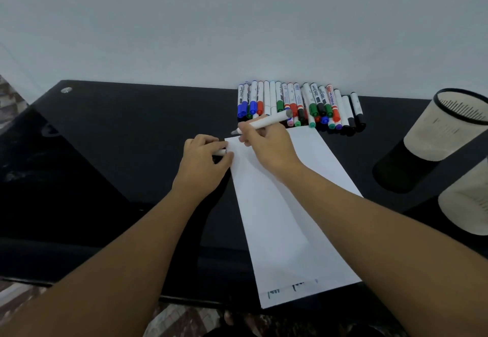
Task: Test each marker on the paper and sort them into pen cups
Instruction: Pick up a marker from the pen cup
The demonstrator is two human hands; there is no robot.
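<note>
An uncapped white-barrelled marker (pixel 266 121) is pinched between the curled fingers of the right hand (pixel 266 146), its grey tip held at the far left corner of the long white sheet of paper (pixel 285 218); whether the tip touches the sheet cannot be told. A small white object, seemingly the marker's cap (pixel 220 151), is gripped by the curled fingers and thumb of the left hand (pixel 203 162), which is set at the paper's left edge near that same corner. The sheet is laid lengthwise on the glossy black tabletop (pixel 105 165), its near end reaching the table's front edge, where faint dark test strokes are seen. Just beyond the paper's far edge, a row of capped markers (pixel 301 107) with blue, red, green, black and purple caps is lined up against the pale wall (pixel 237 25). Two beige cylindrical pen cups with black rims, one farther (pixel 446 125) and one nearer (pixel 467 199), are stood well to the right of the sheet. Broad bare tabletop is left open to the left of the hands.
</note>
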